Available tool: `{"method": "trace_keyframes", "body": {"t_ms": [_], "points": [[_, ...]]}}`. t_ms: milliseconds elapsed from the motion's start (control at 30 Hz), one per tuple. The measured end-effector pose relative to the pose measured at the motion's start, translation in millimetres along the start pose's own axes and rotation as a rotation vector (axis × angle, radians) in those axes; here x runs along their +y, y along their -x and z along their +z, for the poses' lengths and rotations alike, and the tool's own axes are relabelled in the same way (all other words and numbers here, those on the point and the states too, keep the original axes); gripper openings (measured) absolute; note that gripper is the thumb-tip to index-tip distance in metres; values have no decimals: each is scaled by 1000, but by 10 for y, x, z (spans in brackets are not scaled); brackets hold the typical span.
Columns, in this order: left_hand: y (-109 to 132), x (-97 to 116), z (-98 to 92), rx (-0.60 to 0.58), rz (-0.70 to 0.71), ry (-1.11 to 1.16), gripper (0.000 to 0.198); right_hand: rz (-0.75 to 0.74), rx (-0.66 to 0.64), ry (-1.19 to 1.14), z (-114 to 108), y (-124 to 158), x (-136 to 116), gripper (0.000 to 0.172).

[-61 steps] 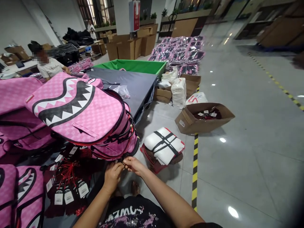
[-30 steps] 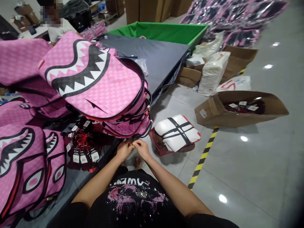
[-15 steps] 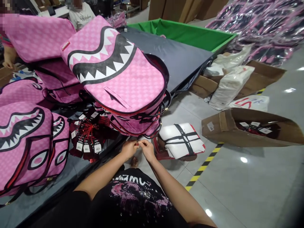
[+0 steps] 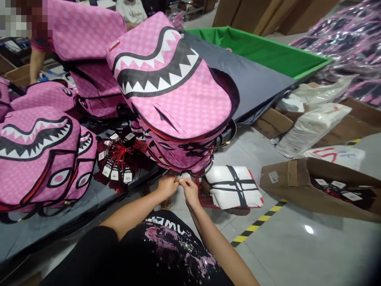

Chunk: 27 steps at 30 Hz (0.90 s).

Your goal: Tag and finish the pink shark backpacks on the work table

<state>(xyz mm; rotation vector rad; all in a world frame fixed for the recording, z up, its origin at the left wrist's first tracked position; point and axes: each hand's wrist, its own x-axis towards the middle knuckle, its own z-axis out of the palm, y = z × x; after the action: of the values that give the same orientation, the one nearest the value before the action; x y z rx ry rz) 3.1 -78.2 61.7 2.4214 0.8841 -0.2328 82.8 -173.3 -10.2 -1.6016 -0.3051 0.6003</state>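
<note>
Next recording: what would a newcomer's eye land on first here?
The pink shark-mouth backpack, centre frame, topping a stack on the grey table. Just under the stack's near edge, the left hand and right hand pinch a small item, too tiny to identify. Left of them lies a bundle of hang tags on red strings.

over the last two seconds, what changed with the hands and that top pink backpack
Almost nothing. The view swung left, showing more of the table and a co-worker's arm. The left hand and right hand stayed pinched together under the lower edge of the top pink backpack; nothing visibly taken or released. The tag bundle and white strapped bundle lie as before.
</note>
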Motion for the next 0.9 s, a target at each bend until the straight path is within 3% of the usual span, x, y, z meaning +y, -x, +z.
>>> {"method": "trace_keyframes", "body": {"t_ms": [300,533,900], "points": [[41,-15,-38,27,-67,96,27,-9,-28,42,11,13,-81,35],[32,-64,-49,38,-52,67,23,-23,-7,69,109,2,-154,30],[-8,-29,-25,46,-4,55,18,27,4,-6,88,6,-114,27]]}}
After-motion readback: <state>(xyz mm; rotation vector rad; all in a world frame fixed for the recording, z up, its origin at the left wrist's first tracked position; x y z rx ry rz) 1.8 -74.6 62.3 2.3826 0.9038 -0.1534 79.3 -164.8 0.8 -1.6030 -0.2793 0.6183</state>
